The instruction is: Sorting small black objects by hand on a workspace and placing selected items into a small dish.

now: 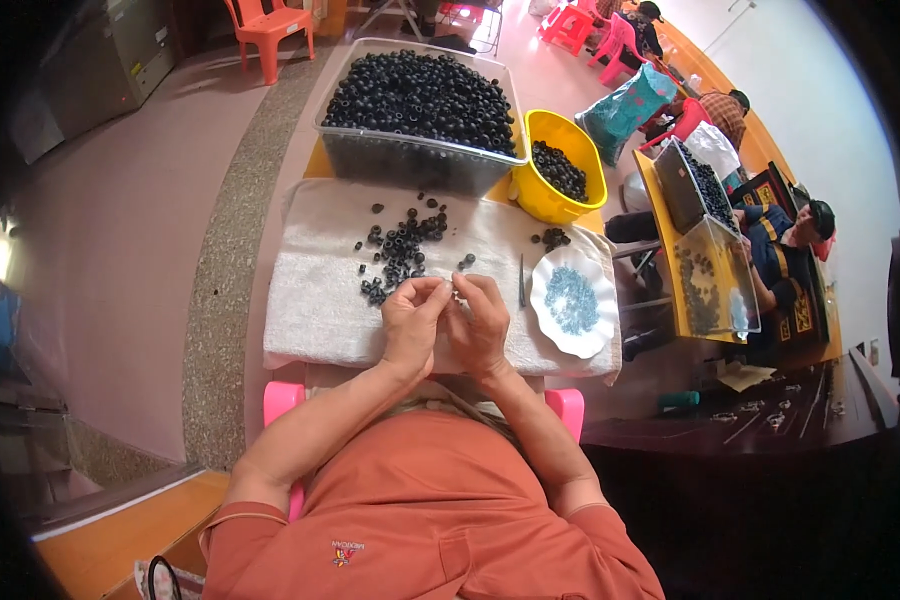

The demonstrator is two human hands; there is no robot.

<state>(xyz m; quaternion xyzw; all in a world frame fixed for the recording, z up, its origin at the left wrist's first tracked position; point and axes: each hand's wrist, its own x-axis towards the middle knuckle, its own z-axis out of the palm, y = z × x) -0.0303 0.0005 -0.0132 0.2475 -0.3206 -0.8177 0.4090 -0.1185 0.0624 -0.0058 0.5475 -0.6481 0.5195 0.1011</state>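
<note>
My left hand (410, 322) and my right hand (479, 324) meet over the near part of a white towel (310, 300). Thumbs and fingers of both are pinched together at one spot, around something too small to make out. Just beyond the fingertips lies a loose pile of small black ring-like pieces (400, 245), with a few strays (467, 261) beside it. To the right of my right hand is a thin dark tool like tweezers (521, 281). A white scalloped dish (543, 325) next to it holds many tiny pale-blue bits (571, 301).
At the back stand a clear plastic bin (410, 160) heaped with black pieces and a yellow tub (550, 205) partly filled with them. Another small black cluster (550, 239) sits before the tub. Rightward, a person (775, 240) works at a table (670, 290) with similar bins.
</note>
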